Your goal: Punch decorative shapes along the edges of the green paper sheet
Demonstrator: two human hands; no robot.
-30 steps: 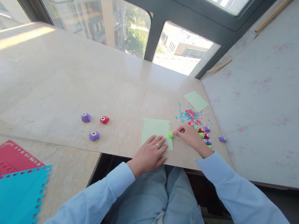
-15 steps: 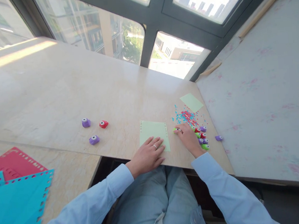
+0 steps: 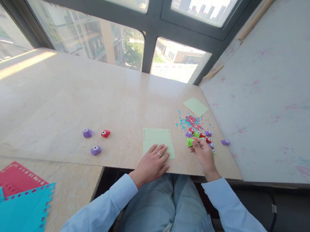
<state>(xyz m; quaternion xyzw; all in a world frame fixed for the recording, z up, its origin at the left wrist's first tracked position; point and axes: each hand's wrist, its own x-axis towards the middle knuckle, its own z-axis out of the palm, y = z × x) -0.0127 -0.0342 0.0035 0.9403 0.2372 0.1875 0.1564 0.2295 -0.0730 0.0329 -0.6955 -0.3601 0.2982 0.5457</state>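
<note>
My left hand (image 3: 153, 162) lies flat on the near edge of a light green paper sheet (image 3: 157, 138) with punched holes along its sides. My right hand (image 3: 203, 152) holds a small green paper punch (image 3: 189, 142) between thumb and fingers, just right of the sheet. Behind it sits a cluster of several small punches (image 3: 203, 135), purple, red and green, with blue and red paper confetti (image 3: 189, 120) scattered beyond.
Two purple punches (image 3: 87, 132) (image 3: 95, 150) and a red punch (image 3: 105, 133) lie at centre left. A smaller green paper (image 3: 195, 106) and a lone purple punch (image 3: 225, 142) are on the right. Red (image 3: 13, 175) and blue (image 3: 16, 216) punched sheets lie at the lower left. Windows border the marble table (image 3: 62, 98).
My right hand left the sheet's right edge, went to the punch cluster, then pulled back toward me holding a green punch. My left hand stayed on the sheet.
</note>
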